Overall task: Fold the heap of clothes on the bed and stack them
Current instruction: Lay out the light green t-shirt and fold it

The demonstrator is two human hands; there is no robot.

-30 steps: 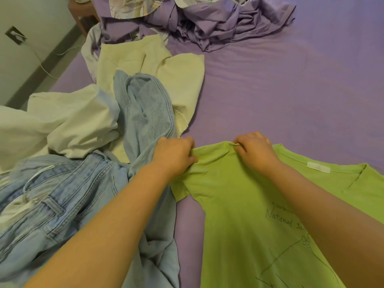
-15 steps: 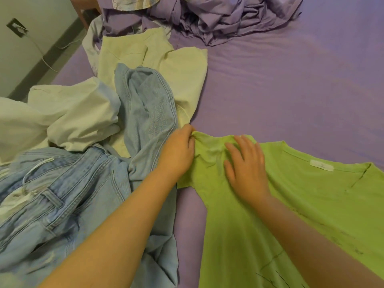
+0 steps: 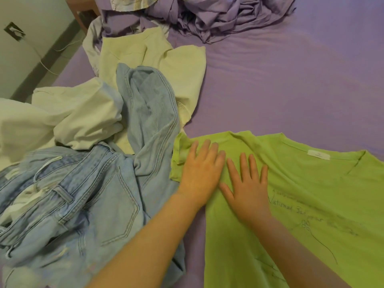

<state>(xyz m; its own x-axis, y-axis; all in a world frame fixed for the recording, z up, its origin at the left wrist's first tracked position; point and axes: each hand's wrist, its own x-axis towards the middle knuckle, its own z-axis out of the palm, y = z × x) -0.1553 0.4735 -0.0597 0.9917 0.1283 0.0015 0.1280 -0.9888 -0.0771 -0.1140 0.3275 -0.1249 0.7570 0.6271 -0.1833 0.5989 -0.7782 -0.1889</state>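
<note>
Purple bed (image 3: 291, 80): green T-shirt (image 3: 311, 194) spread flat, dark print.

Green T-shirt (image 3: 311, 204): dark handwritten-style print on the chest, beside the right hand (image 3: 248, 190). Larger line begins with a word that reads roughly as "National"; the words after it are blurred, not legible. A smaller line of script above it is too fine to read. Thin drawn lines, a small flower-like shape among them, sit below the writing.

White neck label (image 3: 319, 154) inside the collar: faint marks only, unreadable.
</note>
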